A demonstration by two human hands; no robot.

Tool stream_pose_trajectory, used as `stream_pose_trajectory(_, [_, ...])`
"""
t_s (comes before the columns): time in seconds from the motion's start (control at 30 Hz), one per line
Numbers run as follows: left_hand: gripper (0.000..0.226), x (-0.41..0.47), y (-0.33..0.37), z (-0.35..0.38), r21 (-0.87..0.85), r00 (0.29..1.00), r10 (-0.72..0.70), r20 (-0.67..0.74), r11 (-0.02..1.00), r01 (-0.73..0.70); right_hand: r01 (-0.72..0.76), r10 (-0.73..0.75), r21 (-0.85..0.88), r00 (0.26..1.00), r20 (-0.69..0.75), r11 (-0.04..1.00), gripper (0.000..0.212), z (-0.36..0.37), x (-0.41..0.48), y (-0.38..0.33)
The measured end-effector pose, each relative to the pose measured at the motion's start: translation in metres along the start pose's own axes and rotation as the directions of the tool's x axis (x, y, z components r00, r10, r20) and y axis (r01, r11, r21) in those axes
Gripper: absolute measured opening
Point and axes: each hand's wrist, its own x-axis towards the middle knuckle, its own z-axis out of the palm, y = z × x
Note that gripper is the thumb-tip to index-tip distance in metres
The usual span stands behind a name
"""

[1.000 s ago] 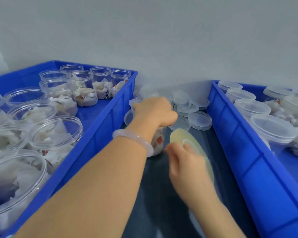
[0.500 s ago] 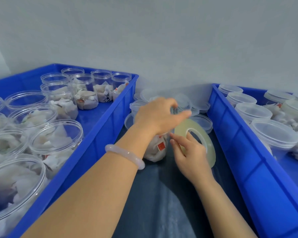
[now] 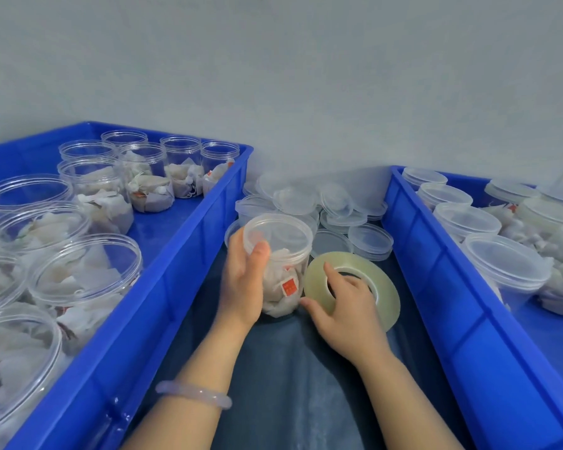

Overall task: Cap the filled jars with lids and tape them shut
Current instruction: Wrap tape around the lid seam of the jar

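Grip: your left hand (image 3: 244, 280) wraps the lidded jar (image 3: 283, 251), which stands on the dark counter (image 3: 290, 368). Your right hand (image 3: 348, 310) holds the tape roll (image 3: 387, 297) just beside it. Hold the jar upright, press the tape end onto the lid seam, then turn steadily. Blue trays (image 3: 182, 274) flank the counter, with loose lids (image 3: 369, 238) behind and a grey wall (image 3: 306, 92) beyond.

A dark cloth-covered table (image 3: 283, 401) bore a blue left crate (image 3: 163, 306), a blue right crate (image 3: 452, 303), loose lids (image 3: 342, 216) heaped far between them, and a jar (image 3: 283, 254) nearer.
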Motion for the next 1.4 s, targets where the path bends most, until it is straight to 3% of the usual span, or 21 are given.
stream_pose_trajectory(0.07, [0.046,0.0,-0.002,-0.002,-0.047,1.0,-0.004,-0.007,0.999,0.003,0.027,-0.023,0.076,0.998,-0.054,0.997,0.065,-0.006,0.0,-0.001])
stream_pose_trajectory(0.1, [0.049,0.001,-0.003,-0.003,-0.061,1.0,-0.004,-0.01,0.998,0.003,0.05,-0.03,0.206,0.995,-0.096,0.977,0.06,-0.011,0.0,-0.005])
stream_pose_trajectory(0.17, [0.049,0.002,-0.005,-0.004,-0.065,1.0,-0.003,-0.013,0.998,0.002,0.055,-0.012,0.557,0.997,-0.081,0.829,0.057,-0.022,0.004,-0.014])
stream_pose_trajectory(0.23, [0.05,0.003,-0.006,-0.003,-0.068,1.0,0.0,-0.024,0.998,-0.002,0.011,-0.076,0.736,0.996,0.054,0.677,0.072,-0.028,0.013,-0.026])
stream_pose_trajectory(0.3, [0.051,0.003,-0.008,-0.001,-0.08,0.999,-0.008,-0.035,0.997,0.005,0.003,-0.125,0.781,0.987,0.096,0.624,0.083,-0.022,0.02,-0.033])
stream_pose_trajectory(0.47, [0.049,0.005,-0.008,0.002,-0.021,0.997,0.024,-0.079,0.999,-0.026,-0.029,-0.055,0.904,0.997,0.058,0.427,0.065,-0.01,0.026,-0.033])
stream_pose_trajectory(0.67, [0.054,0.005,-0.007,0.001,-0.05,0.998,-0.003,-0.058,0.999,0.0,-0.062,-0.08,0.942,0.992,0.094,0.33,0.069,-0.009,0.03,-0.022])
stream_pose_trajectory(0.77, [0.061,0.008,-0.007,0.0,-0.099,0.998,-0.063,-0.012,0.993,0.061,-0.093,-0.072,0.942,0.99,0.122,0.323,0.058,-0.009,0.032,-0.018])
stream_pose_trajectory(0.87, [0.067,0.008,-0.009,0.0,-0.113,0.997,-0.078,-0.014,0.991,0.076,-0.115,-0.061,0.939,0.988,0.142,0.323,0.063,-0.008,0.033,-0.016])
stream_pose_trajectory(0.97, [0.073,0.008,-0.011,0.0,-0.101,0.997,-0.072,-0.033,0.993,0.068,-0.125,-0.055,0.921,0.986,0.156,0.369,0.052,-0.012,0.032,-0.013])
stream_pose_trajectory(1.07, [0.059,0.006,-0.013,0.003,-0.053,0.998,-0.016,-0.062,0.998,0.013,-0.144,-0.07,0.902,0.98,0.188,0.407,0.04,-0.023,0.036,-0.015])
stream_pose_trajectory(1.13, [0.051,0.0,-0.011,0.008,0.025,0.995,0.079,-0.065,0.997,-0.077,-0.169,-0.02,0.887,0.98,0.196,0.429,0.048,-0.03,0.04,-0.035])
stream_pose_trajectory(1.2, [0.049,-0.004,-0.01,0.009,0.049,0.99,0.129,-0.052,0.991,-0.126,-0.158,0.072,0.856,0.987,0.141,0.492,0.081,-0.025,0.041,-0.06])
stream_pose_trajectory(1.23, [0.049,-0.004,-0.007,0.008,0.032,0.989,0.134,-0.062,0.991,-0.133,-0.123,0.126,0.841,0.99,0.065,0.526,0.087,-0.021,0.04,-0.072])
stream_pose_trajectory(1.33, [0.067,0.009,0.011,0.003,-0.137,0.995,-0.036,-0.093,0.99,0.023,0.015,0.259,0.865,0.951,-0.166,0.501,0.059,-0.009,0.031,-0.091])
stream_pose_trajectory(1.4, [0.078,0.017,0.019,0.0,-0.198,0.989,-0.148,0.005,0.969,0.146,0.06,0.301,0.868,0.924,-0.235,0.493,0.046,-0.007,0.03,-0.092])
